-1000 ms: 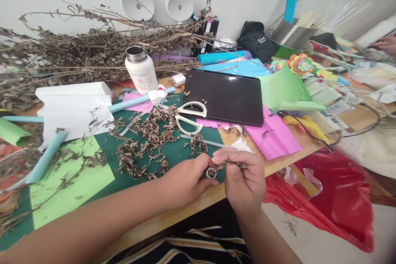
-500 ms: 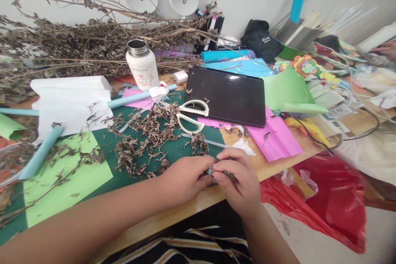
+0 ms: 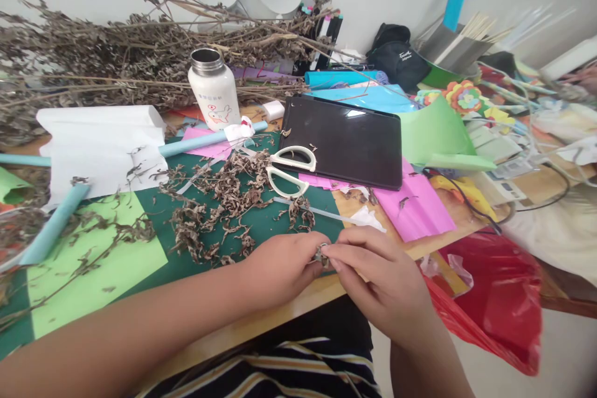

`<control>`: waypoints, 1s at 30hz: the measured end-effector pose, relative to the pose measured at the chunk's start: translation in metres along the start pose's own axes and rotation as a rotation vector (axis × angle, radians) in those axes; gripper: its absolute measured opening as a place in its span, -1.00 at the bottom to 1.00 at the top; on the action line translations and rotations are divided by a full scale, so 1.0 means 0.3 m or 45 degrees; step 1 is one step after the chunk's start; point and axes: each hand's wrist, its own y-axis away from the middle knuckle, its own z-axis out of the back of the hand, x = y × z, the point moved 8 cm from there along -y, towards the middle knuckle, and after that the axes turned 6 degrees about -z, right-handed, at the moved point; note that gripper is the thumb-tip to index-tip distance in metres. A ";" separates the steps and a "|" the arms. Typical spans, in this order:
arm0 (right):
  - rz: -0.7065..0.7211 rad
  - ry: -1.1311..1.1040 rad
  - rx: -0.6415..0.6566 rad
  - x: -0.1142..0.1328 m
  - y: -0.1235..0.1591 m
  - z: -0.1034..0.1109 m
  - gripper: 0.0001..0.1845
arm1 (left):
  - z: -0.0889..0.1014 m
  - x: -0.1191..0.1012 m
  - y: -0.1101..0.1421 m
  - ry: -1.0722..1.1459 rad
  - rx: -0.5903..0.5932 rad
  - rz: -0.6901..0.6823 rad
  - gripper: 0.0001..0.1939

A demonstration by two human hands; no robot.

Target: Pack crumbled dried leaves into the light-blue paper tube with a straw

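My left hand (image 3: 284,267) is closed around a small grey-green thing (image 3: 321,255), mostly hidden in the fist; its end shows a pale rim and what look like dried leaf bits. With thumb and fingertips, my right hand (image 3: 373,267) pinches at that same end. Just beyond the left hand, crumpled dried leaves (image 3: 233,199) lie heaped on a dark green mat (image 3: 158,224). White-handled scissors (image 3: 291,188) lie beside the heap, their blades hidden among the leaves.
A black tablet (image 3: 345,140) lies past the scissors, with an open white bottle (image 3: 213,90) left of it. Dried branches (image 3: 140,50) pile along the wall. Light blue paper tubes (image 3: 56,224) and white paper (image 3: 102,149) are left. A red plastic bag (image 3: 494,298) hangs at the table's right edge.
My right hand has shifted slightly right, its fingers now straighter and pinching the end of the held thing. My left hand stays in place. The view has tilted a little.
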 end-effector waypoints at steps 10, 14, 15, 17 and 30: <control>-0.063 0.040 0.029 -0.017 -0.033 0.012 -0.91 | -0.005 -0.008 -0.004 -0.104 0.023 -0.027 -0.84; -0.010 0.010 0.017 -0.017 -0.037 0.003 -0.92 | -0.009 -0.016 -0.001 -0.152 0.028 -0.071 -0.85; 0.015 0.002 0.013 -0.015 -0.035 0.000 -0.94 | -0.008 -0.017 0.000 -0.142 0.024 -0.078 -0.85; 0.095 -0.001 0.015 -0.005 -0.028 -0.003 -0.97 | -0.004 -0.014 0.001 -0.104 0.020 -0.073 -0.85; 0.023 0.057 0.054 -0.001 -0.036 -0.012 -0.92 | 0.001 -0.008 -0.005 -0.127 0.056 -0.022 -0.80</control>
